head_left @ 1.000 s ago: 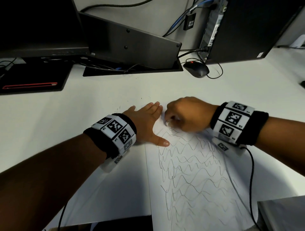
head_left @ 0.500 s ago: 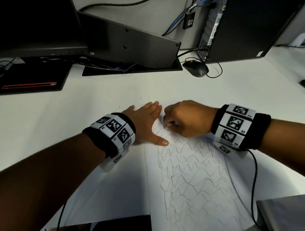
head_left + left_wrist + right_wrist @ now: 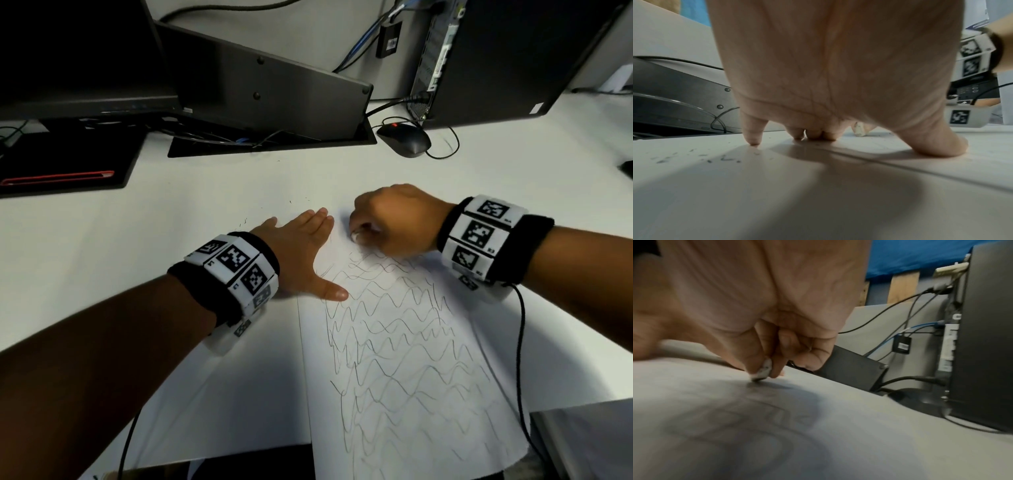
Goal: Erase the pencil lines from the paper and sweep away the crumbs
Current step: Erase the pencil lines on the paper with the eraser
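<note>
A white sheet of paper covered with wavy pencil lines lies on the white desk. My left hand lies flat with straight fingers across the sheet's top left corner, thumb spread onto the paper. My right hand pinches a small white eraser and presses its tip on the paper near the top edge. The right wrist view shows the eraser between thumb and fingers, blurred. The left wrist view shows the eraser beyond my fingertips. Dark crumbs lie on the desk left of the sheet.
A black mouse with its cable sits behind the paper. A computer tower stands at the back right, a monitor base and a black pad at the back left. A grey object lies at the near right corner.
My right hand with the eraser has shifted slightly back and forth over the top of the paper. The left hand has stayed flat on the corner.
</note>
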A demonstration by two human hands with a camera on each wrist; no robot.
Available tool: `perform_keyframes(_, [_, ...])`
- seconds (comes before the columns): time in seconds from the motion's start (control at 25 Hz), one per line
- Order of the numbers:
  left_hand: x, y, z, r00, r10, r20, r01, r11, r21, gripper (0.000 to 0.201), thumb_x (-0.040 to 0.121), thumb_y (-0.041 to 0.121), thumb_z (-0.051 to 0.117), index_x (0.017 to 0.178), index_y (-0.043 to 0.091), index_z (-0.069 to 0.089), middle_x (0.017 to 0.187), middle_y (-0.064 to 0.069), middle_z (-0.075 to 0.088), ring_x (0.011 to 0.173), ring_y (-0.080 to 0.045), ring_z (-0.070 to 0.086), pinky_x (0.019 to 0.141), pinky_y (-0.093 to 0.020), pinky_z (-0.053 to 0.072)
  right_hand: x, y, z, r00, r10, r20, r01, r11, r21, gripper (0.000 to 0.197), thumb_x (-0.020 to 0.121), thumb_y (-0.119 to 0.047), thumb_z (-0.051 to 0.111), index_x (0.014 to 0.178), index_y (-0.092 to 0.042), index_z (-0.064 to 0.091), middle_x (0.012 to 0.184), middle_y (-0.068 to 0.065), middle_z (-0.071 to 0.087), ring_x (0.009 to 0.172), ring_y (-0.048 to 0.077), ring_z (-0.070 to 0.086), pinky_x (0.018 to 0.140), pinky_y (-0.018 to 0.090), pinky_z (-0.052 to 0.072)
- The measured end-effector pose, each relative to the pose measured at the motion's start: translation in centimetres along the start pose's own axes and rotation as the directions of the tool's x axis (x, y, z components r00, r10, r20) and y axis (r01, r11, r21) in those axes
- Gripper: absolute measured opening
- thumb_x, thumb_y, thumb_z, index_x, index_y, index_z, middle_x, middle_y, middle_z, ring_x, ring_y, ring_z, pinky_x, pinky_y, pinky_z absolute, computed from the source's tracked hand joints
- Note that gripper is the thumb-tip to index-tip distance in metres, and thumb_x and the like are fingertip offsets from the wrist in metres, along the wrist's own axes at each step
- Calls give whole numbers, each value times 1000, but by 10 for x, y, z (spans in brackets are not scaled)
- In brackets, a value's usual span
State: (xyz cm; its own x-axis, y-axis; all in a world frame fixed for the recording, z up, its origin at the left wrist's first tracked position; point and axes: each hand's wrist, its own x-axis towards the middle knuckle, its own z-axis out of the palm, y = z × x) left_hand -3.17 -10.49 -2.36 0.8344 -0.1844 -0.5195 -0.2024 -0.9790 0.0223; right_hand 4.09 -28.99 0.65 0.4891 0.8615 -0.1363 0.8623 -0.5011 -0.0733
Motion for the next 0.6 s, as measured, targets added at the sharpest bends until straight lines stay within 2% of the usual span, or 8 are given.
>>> perform_keyframes(0.12, [-2, -1, -1, 1000, -6, 4, 6, 1000, 0, 125, 70, 92, 38, 156, 21, -20, 162, 8, -26, 149, -8, -19, 122, -52, 3, -5, -12, 10, 990, -130, 45, 131, 991, -5, 19, 88, -25, 50, 95, -24, 68, 94, -9, 60, 85, 15, 59, 70, 25, 39])
perform_keyframes(0.28, [-3, 3, -4, 1000, -7, 6, 7, 1000, -2, 126, 71, 90, 41, 156, 19, -18, 163, 7, -25, 150, -8, -18, 122, -53, 4, -4, 1, 0, 1000, 18, 1, -18, 1000, 7, 21, 88, -27, 52, 102, -28, 68, 94, -13, 56, 92, 15, 59, 72, 24, 32])
perform_keyframes(0.4, [-4, 2, -4, 1000, -8, 11, 8, 1000, -8, 125, 72, 89, 43, 156, 20, -19, 163, 7, -25, 150, -8, -18, 122, -52, 3, -6, -6, 6, 991, -113, 65, 111, 993, 33, 21, 88, -28, 53, 100, -26, 69, 96, -11, 61, 88, 14, 59, 72, 26, 41])
perform_keyframes(0.44, [-3, 1, -4, 1000, -7, 11, 8, 1000, -5, 125, 72, 90, 42, 156, 20, -19, 162, 7, -25, 150, -8, -18, 122, -52, 3, -6, -5, 5, 991, -109, 82, 104, 992, 66, 20, 89, -29, 54, 101, -27, 70, 98, -12, 62, 89, 12, 59, 73, 25, 40])
perform_keyframes(0.52, [-3, 1, -3, 1000, -8, 9, 8, 1000, 0, 126, 71, 90, 41, 156, 19, -19, 162, 7, -25, 150, -8, -18, 122, -52, 3, -4, 4, -2, 999, -15, 49, 12, 997, 71, 20, 90, -30, 55, 103, -30, 69, 101, -13, 62, 93, 12, 59, 75, 24, 35])
perform_keyframes(0.6, [-3, 1, -3, 1000, -9, 10, 9, 1000, -1, 126, 71, 91, 41, 156, 19, -19, 162, 7, -26, 149, -8, -19, 122, -52, 3, -4, 6, -1, 1000, -9, 11, 9, 1000, 28, 20, 90, -29, 54, 103, -28, 70, 100, -10, 62, 92, 15, 59, 74, 25, 37])
